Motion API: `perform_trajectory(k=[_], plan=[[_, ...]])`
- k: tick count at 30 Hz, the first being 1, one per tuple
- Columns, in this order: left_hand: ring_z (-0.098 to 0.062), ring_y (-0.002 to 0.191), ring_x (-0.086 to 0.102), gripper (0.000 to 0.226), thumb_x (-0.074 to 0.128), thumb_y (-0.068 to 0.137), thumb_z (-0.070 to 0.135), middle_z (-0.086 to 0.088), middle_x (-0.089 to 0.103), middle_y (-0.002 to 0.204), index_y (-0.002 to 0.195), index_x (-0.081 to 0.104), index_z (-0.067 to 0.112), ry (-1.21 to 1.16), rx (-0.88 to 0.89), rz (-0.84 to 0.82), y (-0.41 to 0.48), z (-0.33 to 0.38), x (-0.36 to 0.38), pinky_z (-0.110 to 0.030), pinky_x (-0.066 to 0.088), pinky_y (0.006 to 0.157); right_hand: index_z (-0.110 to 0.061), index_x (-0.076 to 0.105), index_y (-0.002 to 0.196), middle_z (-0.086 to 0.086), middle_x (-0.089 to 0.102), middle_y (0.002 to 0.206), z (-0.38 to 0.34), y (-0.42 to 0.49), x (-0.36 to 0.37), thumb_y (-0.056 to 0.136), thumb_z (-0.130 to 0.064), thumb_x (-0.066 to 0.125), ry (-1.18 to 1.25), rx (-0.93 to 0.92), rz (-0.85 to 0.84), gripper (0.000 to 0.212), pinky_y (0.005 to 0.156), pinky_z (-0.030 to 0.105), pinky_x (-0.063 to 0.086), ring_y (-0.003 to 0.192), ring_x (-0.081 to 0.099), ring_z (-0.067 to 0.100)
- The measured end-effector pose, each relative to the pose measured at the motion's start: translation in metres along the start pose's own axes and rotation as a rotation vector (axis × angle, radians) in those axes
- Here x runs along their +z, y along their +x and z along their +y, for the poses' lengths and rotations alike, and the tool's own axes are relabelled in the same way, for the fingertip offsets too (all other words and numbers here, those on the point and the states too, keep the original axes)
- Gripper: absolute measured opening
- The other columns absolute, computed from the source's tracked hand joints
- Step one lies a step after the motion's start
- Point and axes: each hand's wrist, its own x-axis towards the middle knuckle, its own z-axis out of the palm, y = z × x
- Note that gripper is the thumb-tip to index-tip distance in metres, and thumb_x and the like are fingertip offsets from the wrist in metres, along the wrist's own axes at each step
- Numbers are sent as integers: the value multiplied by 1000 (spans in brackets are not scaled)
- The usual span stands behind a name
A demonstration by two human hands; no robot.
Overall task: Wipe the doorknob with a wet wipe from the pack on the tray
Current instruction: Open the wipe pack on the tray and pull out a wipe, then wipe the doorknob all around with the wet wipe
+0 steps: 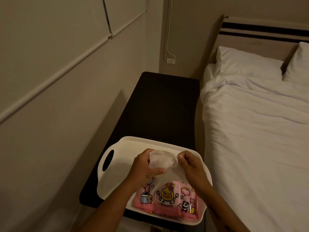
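Listing nearest first: pink pack lying on white tray. Just above, our left hand and right hand pinch one wipe with curled fingers, stretching it open. Dark table beyond. The wipe looks drawn; next we must find the doorknob, not in view.

One tray, one wipe pack, one wet wipe, two hands, two pillows, one dark table.

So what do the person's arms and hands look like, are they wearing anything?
Both forearms are bare, no sleeves in view. No watch or rings show on the left hand or right hand. The left one has a small star-like mark on its back, maybe a tattoo.
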Motion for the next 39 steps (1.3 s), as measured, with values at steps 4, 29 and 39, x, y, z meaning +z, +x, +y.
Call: perform_trajectory(k=[4,29,39], plan=[[-24,88,64,36,79,67,19,-10,66,96,94,61,7,-81,-93,-101,-4,-3,5,-44,55,80,-14,54,71,0,55,70,-9,-2,-5,94,-13,41,115,7,-16,27,50,14,44,61,53,6],[-10,92,61,29,72,75,22,7,63,101,97,55,32,-93,-31,388,-49,32,-77,-21,53,73,-26,65,88,-10,66,84,-51,23,57,82,-6,62,-211,-465,-317,21,68,20,50,79,61,5],[-9,74,67,34,76,69,7,6,70,85,87,58,29,-142,84,842,-182,35,-178,-18,54,60,-12,67,77,-4,71,78,-145,-46,174,84,2,53,192,-354,-623,20,50,16,46,68,62,13]])
